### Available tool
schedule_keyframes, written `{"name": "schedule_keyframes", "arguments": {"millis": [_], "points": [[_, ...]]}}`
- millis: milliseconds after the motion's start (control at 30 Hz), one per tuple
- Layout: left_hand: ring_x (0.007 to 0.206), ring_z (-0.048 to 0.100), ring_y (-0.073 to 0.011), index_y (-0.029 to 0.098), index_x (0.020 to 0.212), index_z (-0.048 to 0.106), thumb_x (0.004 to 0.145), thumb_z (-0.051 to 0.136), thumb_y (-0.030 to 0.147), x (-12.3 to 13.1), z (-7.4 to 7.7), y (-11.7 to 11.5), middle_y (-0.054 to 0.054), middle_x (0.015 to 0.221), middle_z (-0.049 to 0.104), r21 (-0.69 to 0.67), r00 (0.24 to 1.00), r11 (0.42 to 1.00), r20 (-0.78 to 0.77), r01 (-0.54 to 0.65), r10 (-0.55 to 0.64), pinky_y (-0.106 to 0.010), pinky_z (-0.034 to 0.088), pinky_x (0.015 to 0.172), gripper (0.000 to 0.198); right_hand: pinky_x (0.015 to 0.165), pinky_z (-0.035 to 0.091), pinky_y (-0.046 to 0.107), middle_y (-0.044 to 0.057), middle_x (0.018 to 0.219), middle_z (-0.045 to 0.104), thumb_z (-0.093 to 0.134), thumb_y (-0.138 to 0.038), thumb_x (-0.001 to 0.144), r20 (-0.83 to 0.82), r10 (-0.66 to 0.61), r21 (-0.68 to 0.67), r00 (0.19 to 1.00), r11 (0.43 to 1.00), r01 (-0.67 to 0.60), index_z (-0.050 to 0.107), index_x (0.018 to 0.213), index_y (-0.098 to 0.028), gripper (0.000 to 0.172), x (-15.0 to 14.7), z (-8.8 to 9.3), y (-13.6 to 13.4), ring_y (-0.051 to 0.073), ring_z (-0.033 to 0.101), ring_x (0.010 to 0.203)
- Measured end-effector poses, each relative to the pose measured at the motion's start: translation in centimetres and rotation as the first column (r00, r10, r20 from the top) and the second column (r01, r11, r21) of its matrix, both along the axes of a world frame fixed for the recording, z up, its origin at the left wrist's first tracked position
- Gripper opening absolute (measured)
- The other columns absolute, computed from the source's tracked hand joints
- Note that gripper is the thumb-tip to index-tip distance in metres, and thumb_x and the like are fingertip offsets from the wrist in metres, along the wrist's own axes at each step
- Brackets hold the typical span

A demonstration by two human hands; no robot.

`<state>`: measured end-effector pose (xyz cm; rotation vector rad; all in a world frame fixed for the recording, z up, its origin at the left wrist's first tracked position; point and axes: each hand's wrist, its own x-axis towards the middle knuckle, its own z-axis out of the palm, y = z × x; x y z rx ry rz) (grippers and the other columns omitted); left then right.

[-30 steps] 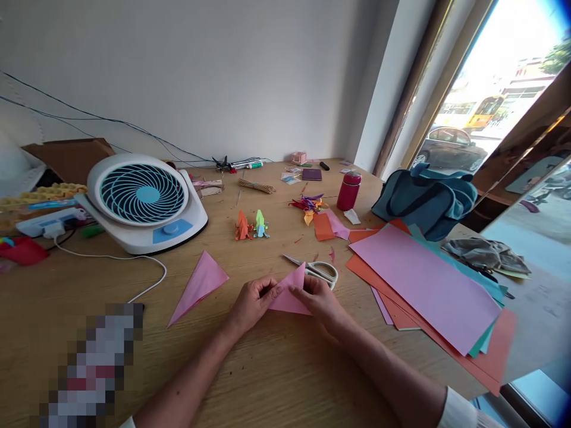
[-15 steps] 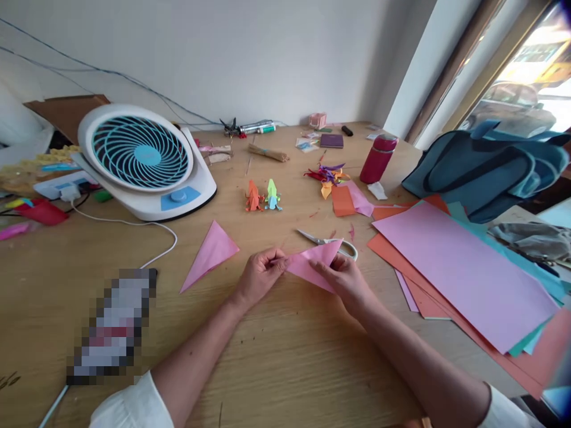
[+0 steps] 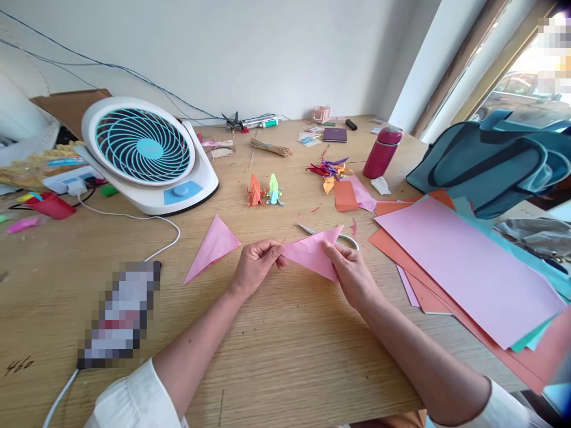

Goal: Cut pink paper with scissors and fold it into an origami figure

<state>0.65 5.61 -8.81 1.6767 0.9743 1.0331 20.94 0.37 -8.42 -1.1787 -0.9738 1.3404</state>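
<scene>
A folded piece of pink paper [image 3: 311, 254] is stretched between my two hands above the table. My left hand [image 3: 257, 264] pinches its left corner between thumb and fingers. On the other side, my right hand [image 3: 352, 267] grips the right part, thumb on top and fingers hidden beneath. Behind the paper lie scissors [image 3: 350, 241], partly covered by it. Left of my left hand, a second pink paper triangle [image 3: 213, 248] rests flat on the wood. Farther back stand two small folded paper figures, one orange [image 3: 254, 191] and one green and blue [image 3: 273, 191].
A white fan [image 3: 149, 151] stands at the back left, with a power strip [image 3: 122, 315] in front. To the right are stacked coloured sheets [image 3: 464, 267], a red bottle [image 3: 382, 153] and a teal bag [image 3: 482, 160]. Several colourful paper scraps [image 3: 330, 169] lie behind the scissors.
The pink paper has flattened and turned slightly between my hands, showing more of its face. Both hands keep their hold. The whole view has shifted a little.
</scene>
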Motion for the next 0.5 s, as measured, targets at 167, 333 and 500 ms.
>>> {"name": "schedule_keyframes", "arguments": {"millis": [167, 333, 500], "points": [[0.063, 0.05, -0.012, 0.016, 0.069, 0.059, 0.094, 0.051, 0.04, 0.11, 0.55, -0.26, 0.001, 0.065, 0.056, 0.22, 0.978, 0.975, -0.208, 0.014, 0.033, -0.023, 0.039, 0.062, 0.036, 0.05, 0.035, 0.027, 0.002, 0.059, 0.056, 0.066, -0.071, 0.073, 0.005, -0.003, 0.009, 1.0, 1.0, 0.003, 0.065, 0.064, -0.019, 0.053, -0.07, 0.04, -0.12, 0.014, 0.047, 0.053], [0.066, 0.049, -0.0118, 0.017, 0.077, 0.062, 0.089, 0.061, 0.041, 0.7, 0.77, -0.56, 0.002, 0.07, 0.057, 0.275, 0.96, 0.96, -0.279, 0.045, 0.034, -0.023, 0.037, 0.064, 0.028, 0.054, 0.037, 0.027, 0.002, 0.06, 0.056, 0.064, -0.071, 0.075, 0.065, 0.087, 0.053, 0.994, 0.994, -0.091, 0.067, 0.066, -0.017, 0.055, -0.43, -0.2, -0.2, 0.015, 0.049, 0.059], [0.06, 0.041, -0.0099, 0.017, 0.066, 0.056, 0.09, 0.059, 0.043, 0.83, 0.65, -0.58, 0.004, 0.062, 0.046, 0.234, 0.966, 0.97, -0.258, 0.068, -0.005, -0.022, 0.034, 0.06, 0.036, 0.062, 0.041, 0.029, 0.002, 0.069, 0.063, 0.076, -0.057, 0.071, 0.078, 0.116, 0.11, 0.99, 0.986, -0.125, 0.072, 0.074, -0.02, 0.038, -0.66, -0.77, 0.19, 0.017, 0.053, 0.067]]}}
